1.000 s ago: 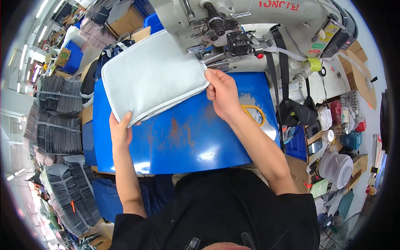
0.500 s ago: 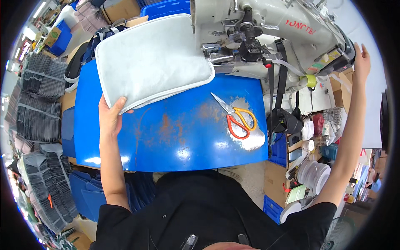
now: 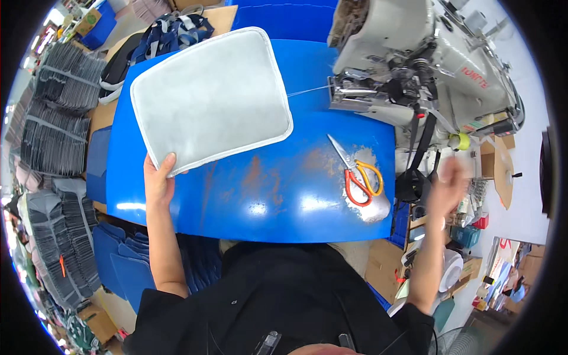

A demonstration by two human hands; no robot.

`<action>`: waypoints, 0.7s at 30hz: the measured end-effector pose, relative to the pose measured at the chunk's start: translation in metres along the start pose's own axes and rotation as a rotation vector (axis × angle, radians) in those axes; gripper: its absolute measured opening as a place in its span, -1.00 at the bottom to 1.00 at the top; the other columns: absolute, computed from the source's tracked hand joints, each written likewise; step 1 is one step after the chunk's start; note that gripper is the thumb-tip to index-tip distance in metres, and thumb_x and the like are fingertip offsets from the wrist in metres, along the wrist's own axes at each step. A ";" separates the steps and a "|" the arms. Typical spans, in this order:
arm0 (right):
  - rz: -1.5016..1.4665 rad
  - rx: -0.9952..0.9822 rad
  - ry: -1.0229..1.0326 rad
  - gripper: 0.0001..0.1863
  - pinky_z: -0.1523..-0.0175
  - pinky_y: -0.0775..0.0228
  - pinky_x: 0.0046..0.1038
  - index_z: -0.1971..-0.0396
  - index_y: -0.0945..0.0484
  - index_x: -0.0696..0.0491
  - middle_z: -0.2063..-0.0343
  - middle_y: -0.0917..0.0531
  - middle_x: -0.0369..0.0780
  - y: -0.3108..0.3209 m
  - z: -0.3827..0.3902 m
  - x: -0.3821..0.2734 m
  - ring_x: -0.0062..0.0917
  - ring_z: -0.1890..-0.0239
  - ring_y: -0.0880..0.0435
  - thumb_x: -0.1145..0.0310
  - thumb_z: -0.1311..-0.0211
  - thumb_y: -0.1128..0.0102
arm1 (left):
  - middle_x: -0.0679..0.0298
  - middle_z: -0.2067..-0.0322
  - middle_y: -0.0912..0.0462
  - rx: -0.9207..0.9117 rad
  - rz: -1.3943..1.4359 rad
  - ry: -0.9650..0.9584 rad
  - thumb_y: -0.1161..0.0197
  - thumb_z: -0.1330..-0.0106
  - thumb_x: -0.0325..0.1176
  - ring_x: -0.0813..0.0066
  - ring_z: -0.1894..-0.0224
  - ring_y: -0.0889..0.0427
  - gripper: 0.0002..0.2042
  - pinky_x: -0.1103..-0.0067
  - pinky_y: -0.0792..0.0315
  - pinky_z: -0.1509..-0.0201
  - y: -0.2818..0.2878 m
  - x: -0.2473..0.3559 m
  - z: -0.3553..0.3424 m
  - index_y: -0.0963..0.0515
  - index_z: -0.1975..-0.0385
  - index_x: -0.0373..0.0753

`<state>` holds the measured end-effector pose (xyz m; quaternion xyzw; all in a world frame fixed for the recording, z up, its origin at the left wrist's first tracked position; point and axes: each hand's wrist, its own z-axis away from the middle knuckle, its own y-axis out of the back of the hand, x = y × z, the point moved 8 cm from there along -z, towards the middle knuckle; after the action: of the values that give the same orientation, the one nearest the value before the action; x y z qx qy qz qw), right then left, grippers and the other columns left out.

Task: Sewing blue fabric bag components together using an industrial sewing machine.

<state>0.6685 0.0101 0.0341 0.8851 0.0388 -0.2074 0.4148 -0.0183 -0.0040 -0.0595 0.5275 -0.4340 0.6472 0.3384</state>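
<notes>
A pale grey fabric panel (image 3: 213, 100) with rounded corners and white edge binding is held up over the blue work surface (image 3: 236, 222). My left hand (image 3: 160, 177) grips its near left corner, thumb on top. Thin threads (image 3: 310, 90) stretch from the panel's right edge to the sewing machine (image 3: 378, 92). My right hand (image 3: 449, 183) is in the air right of the table, below the machine's yellow-green part (image 3: 459, 141); motion smears its fingers. Scissors (image 3: 358, 174) with one red and one yellow handle lie on the worn right part of the surface.
Strapped stacks of dark grey pieces (image 3: 56, 127) stand at the left. Dark blue panels (image 3: 121, 266) lie beside my left forearm. A blue bin (image 3: 284, 22) sits behind the table, and navy straps (image 3: 171, 38) lie at the far left. Black straps (image 3: 423, 139) hang under the machine.
The panel has come away from the machine, leaving threads stretched between them. My right hand has dropped from the machine's right end toward me. My view has shifted somewhat.
</notes>
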 end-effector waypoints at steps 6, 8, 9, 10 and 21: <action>-0.196 -0.837 0.084 -0.27 0.18 -0.59 -0.35 -0.28 -0.46 0.11 0.31 -0.65 -0.14 -0.068 0.093 -0.097 -0.29 0.33 -0.71 0.51 -0.04 -0.51 | 0.12 -0.06 -0.65 -0.070 0.009 0.020 -0.59 -0.20 -0.33 0.32 -0.03 -0.70 -0.33 0.42 -0.67 -0.01 -0.001 -0.002 -0.010 -0.40 -0.26 -0.37; -0.201 -0.977 0.013 -0.18 0.25 -0.56 -0.43 -0.36 -0.39 0.14 0.38 -0.65 -0.14 -0.077 0.095 -0.096 -0.42 0.41 -0.69 0.51 -0.03 -0.53 | 0.11 -0.13 -0.62 -0.039 0.017 -0.008 -0.60 -0.20 -0.37 0.32 -0.15 -0.63 -0.32 0.41 -0.54 -0.26 0.009 -0.001 -0.012 -0.39 -0.28 -0.37; -0.348 -1.082 -0.123 -0.14 0.28 -0.53 -0.46 -0.42 -0.32 0.13 0.41 -0.63 -0.23 -0.081 0.104 -0.093 -0.55 0.44 -0.63 0.53 -0.07 -0.51 | 0.11 -0.13 -0.62 -0.048 0.012 -0.005 -0.60 -0.20 -0.37 0.32 -0.15 -0.63 -0.32 0.41 -0.54 -0.26 0.010 -0.003 -0.011 -0.39 -0.28 -0.37; -0.498 -1.180 -0.261 -0.10 0.31 -0.50 -0.49 -0.47 -0.25 0.12 0.44 -0.61 -0.32 -0.084 0.115 -0.092 -0.68 0.46 -0.57 0.56 -0.10 -0.49 | 0.14 -0.14 -0.62 -0.065 0.023 -0.061 -0.60 -0.20 -0.39 0.32 -0.16 -0.63 -0.33 0.40 -0.51 -0.29 0.011 0.000 -0.009 -0.41 -0.28 -0.35; -1.059 -1.056 -0.390 -0.32 0.40 -0.21 -0.58 -0.35 -0.39 0.06 0.54 -0.52 -0.40 -0.137 0.114 -0.225 -0.75 0.51 -0.41 0.21 -0.32 -0.48 | 0.23 -0.12 -0.64 -0.190 -0.078 -0.159 -0.59 -0.18 -0.44 0.39 -0.17 -0.60 -0.40 0.39 -0.45 -0.31 -0.005 -0.002 -0.008 -0.51 -0.24 -0.26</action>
<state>0.3920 0.0367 -0.0394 0.3808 0.4771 -0.4843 0.6268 -0.0161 0.0053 -0.0612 0.5591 -0.4979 0.5458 0.3763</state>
